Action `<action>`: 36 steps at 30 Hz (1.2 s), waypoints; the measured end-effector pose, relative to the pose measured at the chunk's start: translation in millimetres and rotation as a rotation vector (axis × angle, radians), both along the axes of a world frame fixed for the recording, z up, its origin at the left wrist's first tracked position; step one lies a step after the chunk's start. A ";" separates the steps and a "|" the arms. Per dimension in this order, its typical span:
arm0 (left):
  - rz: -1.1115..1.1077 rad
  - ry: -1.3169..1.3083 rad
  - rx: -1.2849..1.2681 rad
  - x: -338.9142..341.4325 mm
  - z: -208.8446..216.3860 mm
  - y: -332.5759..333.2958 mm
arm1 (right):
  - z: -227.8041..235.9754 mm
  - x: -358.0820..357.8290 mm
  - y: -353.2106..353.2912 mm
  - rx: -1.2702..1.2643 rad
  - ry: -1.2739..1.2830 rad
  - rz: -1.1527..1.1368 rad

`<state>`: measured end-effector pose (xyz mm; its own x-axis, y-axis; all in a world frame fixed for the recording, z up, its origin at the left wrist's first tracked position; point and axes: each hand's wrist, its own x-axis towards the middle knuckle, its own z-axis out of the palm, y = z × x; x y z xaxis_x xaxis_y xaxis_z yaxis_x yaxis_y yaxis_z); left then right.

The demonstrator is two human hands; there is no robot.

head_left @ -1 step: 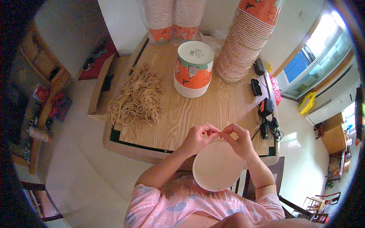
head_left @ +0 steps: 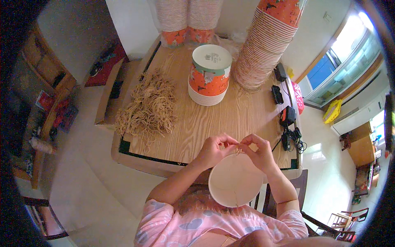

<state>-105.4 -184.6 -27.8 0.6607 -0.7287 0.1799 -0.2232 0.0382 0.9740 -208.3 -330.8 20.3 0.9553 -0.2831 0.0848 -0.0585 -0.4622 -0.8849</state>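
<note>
Head view: white bucket (head_left: 235, 179) at the bench's (head_left: 197, 123) near edge, right of centre.
Left hand (head_left: 214, 150), right hand (head_left: 259, 153): both pinched on twine (head_left: 238, 152) by the rim.
Bucket feel: probably light, crushable; grip the rim.

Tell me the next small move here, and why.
Probably draw the twine snug: the left hand and right hand pinch close together at the far rim of the paper bucket, where a strand shows; any knot is too small to tell.

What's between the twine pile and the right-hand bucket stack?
In the head view, a short stack of upturned orange buckets stands between them.
</note>
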 end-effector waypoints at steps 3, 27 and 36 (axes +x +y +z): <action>-0.008 -0.010 0.003 -0.1 1.3 1.1 | 0.9 -0.2 0.0 -0.040 0.001 0.000; 0.006 -0.029 0.025 0.0 11.2 5.9 | 0.9 3.5 0.0 0.008 -0.015 0.091; 0.031 -0.035 0.067 3.6 9.0 9.7 | 3.5 4.1 3.5 -0.059 0.057 0.069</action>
<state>-101.8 -174.9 -18.8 0.6770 -0.7195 0.1551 -0.2576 -0.0343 0.9656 -204.2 -327.3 23.7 0.9762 -0.2122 0.0448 -0.0736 -0.5182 -0.8521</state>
